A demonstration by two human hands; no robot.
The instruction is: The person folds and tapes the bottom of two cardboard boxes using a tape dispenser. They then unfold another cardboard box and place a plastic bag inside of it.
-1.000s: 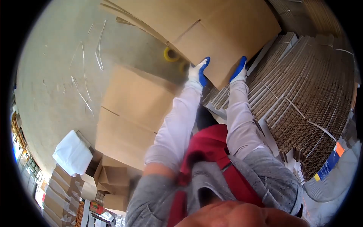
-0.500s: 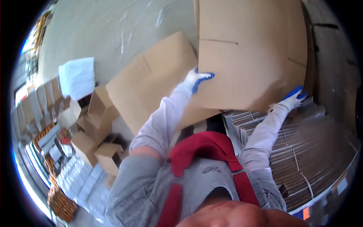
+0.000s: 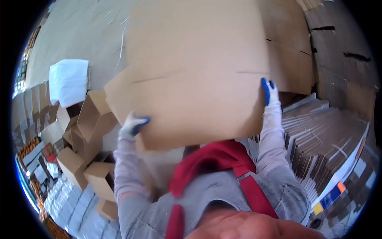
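A large flat cardboard sheet (image 3: pixel 199 95) with two dark slots spans the space in front of my body. My left hand (image 3: pixel 134 124), in a white and blue glove, grips its left edge near the lower corner. On the opposite edge, my right hand (image 3: pixel 270 91) in a matching glove holds the sheet beside the right-hand slot. Thumbs lie on the upper face; the other fingers are mostly hidden. Another flat cardboard piece (image 3: pixel 115 93) shows from under the sheet's left side. Beyond my right hand lies more flat cardboard (image 3: pixel 288 59).
Stacked flattened cardboard (image 3: pixel 318 135) with pale straps lies to my right. Open cardboard boxes (image 3: pixel 89 127) stand at left, near a white folded sheet (image 3: pixel 69 81) and plastic-wrapped packs (image 3: pixel 75 203). Pale strips lie on the grey floor (image 3: pixel 87 36).
The cardboard sheet has swung left and closer to my body, with both hands on it. My left hand has moved left and down; my right hand has moved left.
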